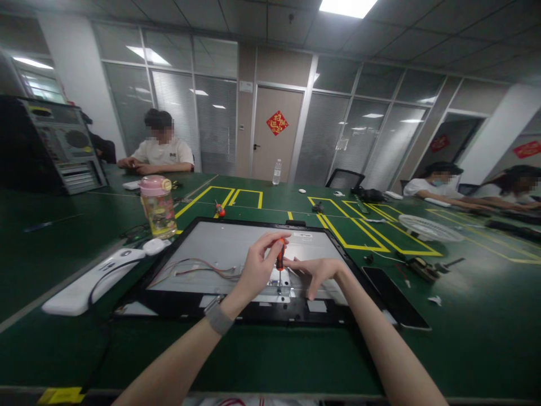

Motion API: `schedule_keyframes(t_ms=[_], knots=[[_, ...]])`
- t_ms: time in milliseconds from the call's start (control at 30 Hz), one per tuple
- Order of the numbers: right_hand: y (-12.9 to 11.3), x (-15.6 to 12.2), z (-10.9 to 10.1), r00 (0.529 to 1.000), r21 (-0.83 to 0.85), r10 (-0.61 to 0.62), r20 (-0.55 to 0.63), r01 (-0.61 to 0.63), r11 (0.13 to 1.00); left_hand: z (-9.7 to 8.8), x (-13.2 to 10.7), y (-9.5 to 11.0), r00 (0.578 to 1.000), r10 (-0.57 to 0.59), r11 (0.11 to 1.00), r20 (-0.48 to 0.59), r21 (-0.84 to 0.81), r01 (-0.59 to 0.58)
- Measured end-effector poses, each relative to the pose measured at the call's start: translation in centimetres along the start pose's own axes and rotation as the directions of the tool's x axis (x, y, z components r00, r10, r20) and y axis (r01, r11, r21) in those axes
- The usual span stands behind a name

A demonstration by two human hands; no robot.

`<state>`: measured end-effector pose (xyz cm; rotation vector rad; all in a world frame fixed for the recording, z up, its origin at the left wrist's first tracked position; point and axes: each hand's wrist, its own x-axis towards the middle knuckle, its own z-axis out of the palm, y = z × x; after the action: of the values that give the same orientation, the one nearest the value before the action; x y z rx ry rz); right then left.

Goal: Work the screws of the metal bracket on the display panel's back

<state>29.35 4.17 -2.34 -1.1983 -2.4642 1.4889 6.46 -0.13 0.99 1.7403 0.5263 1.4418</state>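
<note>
Your left hand (pixel 261 260) pinches the orange-and-black screwdriver (pixel 280 257) by its handle; its long axis stands nearly upright, tip down at the metal bracket (pixel 286 292) on the panel (pixel 211 241). Your right hand (pixel 318 273) spreads its fingers just beside it.

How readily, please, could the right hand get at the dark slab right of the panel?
Probably yes: the right hand seems to hold nothing, and the dark slab lies just right of the panel, on that hand's side, with nothing visible on top.
</note>
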Motion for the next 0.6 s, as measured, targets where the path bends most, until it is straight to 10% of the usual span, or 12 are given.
schedule_keyframes(t_ms=[600], knots=[[0.23,-0.13,0.14,1.0,-0.019,-0.003,-0.025,0.002,1.0,0.44,-0.59,-0.34,0.998,-0.069,0.994,0.015,-0.081,0.07]])
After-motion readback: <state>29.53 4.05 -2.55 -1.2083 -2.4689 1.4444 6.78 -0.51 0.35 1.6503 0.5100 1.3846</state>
